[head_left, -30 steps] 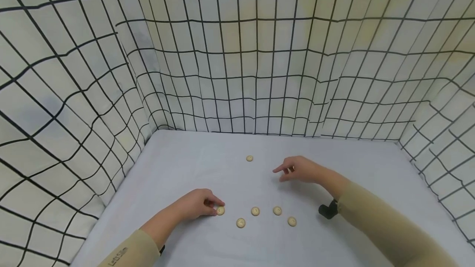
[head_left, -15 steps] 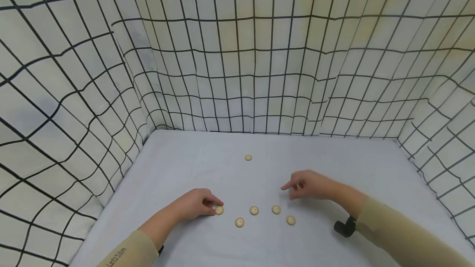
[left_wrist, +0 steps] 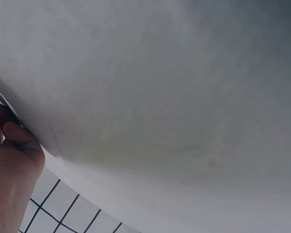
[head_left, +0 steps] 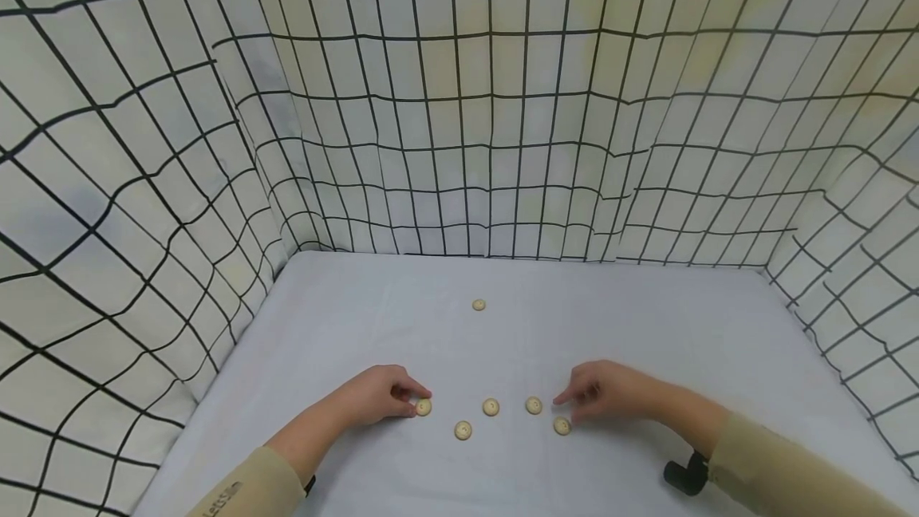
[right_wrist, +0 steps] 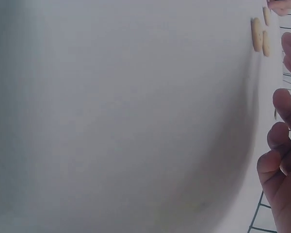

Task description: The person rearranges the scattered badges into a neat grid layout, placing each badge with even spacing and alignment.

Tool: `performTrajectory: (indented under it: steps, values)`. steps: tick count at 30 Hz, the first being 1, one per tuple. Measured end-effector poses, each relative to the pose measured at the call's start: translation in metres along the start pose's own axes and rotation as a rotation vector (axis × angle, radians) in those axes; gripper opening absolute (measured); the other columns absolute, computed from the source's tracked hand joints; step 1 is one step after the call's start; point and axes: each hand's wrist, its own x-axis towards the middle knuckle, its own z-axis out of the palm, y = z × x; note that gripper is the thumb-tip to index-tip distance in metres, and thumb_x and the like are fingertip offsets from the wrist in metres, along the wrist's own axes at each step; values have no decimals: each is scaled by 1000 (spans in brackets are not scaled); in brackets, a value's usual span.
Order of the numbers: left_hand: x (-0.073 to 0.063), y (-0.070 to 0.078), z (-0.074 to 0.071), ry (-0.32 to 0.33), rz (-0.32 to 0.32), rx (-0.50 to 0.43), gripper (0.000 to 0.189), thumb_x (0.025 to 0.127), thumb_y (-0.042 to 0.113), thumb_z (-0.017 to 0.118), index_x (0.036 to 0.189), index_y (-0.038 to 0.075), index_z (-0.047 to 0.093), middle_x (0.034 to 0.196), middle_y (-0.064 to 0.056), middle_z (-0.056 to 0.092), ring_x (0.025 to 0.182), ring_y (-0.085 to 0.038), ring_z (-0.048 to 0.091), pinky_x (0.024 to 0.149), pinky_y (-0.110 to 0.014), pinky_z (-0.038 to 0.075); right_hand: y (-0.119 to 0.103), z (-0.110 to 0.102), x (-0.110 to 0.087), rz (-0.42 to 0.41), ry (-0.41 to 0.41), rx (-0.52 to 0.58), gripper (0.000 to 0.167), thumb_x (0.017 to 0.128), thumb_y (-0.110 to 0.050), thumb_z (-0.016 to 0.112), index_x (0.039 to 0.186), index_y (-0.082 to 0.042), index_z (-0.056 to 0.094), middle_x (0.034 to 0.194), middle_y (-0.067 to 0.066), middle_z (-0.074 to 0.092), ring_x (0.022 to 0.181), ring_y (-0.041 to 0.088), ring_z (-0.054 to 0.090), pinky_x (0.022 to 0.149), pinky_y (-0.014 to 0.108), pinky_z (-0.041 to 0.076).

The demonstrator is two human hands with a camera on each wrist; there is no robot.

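Several round cream buttons lie flat on the white-covered table. At the left, my left hand (head_left: 380, 393) pinches one button (head_left: 424, 406) between thumb and forefinger, with the button on the tabletop; the left wrist view shows only part of the hand (left_wrist: 14, 165) at its left edge. My right hand (head_left: 610, 391) is over the right side, its fingers apart and holding nothing. Its thumb tip is right by the rightmost button (head_left: 562, 426), and its forefinger points at another button (head_left: 534, 405). The right wrist view shows loosely bent fingers (right_wrist: 283, 104) at its right edge.
Two more buttons, one in the middle (head_left: 491, 407) and one nearer me (head_left: 463, 430), lie between my hands. A lone button (head_left: 479, 305) sits farther back. White walls with a black grid (head_left: 459, 126) enclose the table (head_left: 402, 294) at the back and sides.
My right hand has come back toward me from the far part of the table, down to the right-hand buttons. The left hand keeps its pinch on the button without moving.
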Motion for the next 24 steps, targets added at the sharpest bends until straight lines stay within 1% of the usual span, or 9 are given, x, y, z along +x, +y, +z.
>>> performTrajectory:
  steps: [8, 16, 24]
  values:
    - [0, 0, 0, -2, -3, -2, 23, 85, 17, 79, 108, 24, 77, 82, 7, 56, 79, -14, 51, 69, -29, 42, -4, 8, -1, -5, -35, -43, 28, 81, -36, 81, 108, -32, 78, 81, -16, 57, 76, 2, 49, 70, 23, 45]
    - [1, -1, 0, -2, 1, 5, 24, 85, 17, 79, 108, 24, 77, 82, 7, 56, 79, -14, 50, 69, -29, 42, -9, 10, -1, 10, -56, -76, 30, 80, -37, 82, 109, -32, 77, 81, -17, 56, 76, 2, 48, 70, 22, 43]
    - [0, 2, 0, -2, -2, 4, 24, 85, 16, 79, 108, 23, 77, 83, 7, 56, 80, -14, 51, 69, -30, 42, -10, 11, 0, 1, -64, -118, 30, 81, -38, 81, 111, -32, 77, 82, -18, 55, 76, 1, 47, 69, 22, 43]
